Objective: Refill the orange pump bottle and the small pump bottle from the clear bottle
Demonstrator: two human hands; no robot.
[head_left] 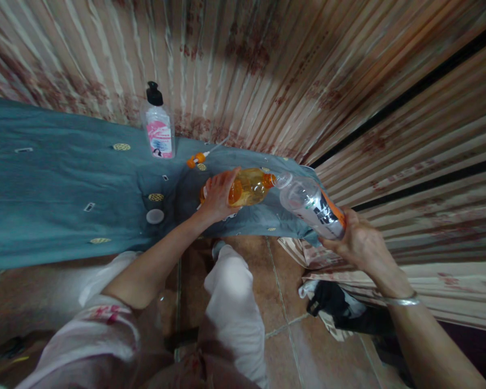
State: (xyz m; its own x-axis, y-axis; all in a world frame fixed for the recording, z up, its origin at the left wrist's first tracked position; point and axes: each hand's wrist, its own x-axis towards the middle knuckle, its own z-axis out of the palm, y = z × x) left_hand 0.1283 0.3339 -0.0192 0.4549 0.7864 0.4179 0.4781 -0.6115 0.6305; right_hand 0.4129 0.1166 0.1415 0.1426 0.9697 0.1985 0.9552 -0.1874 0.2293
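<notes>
My left hand [221, 195] is closed around an orange see-through bottle [253, 186], which lies tilted on its side with its neck pointing right. In my right hand [358, 240] is a clear plastic bottle [308, 202] with an orange, black and white label, gripped near its base. The mouths of the two bottles meet, or nearly so; whether they touch I cannot tell. Behind my left hand an orange pump top [197, 159] with a thin tube lies on the blue-green cloth [117, 178]. A round white cap [155, 216] lies to the left of that hand.
A clear bottle with a black pump and pink label [160, 129] stands at the back of the cloth. Pleated patterned curtains [235, 65] hang behind and to the right. Dark and white fabric [336, 305] lies low on the right, by the tiled floor [283, 346].
</notes>
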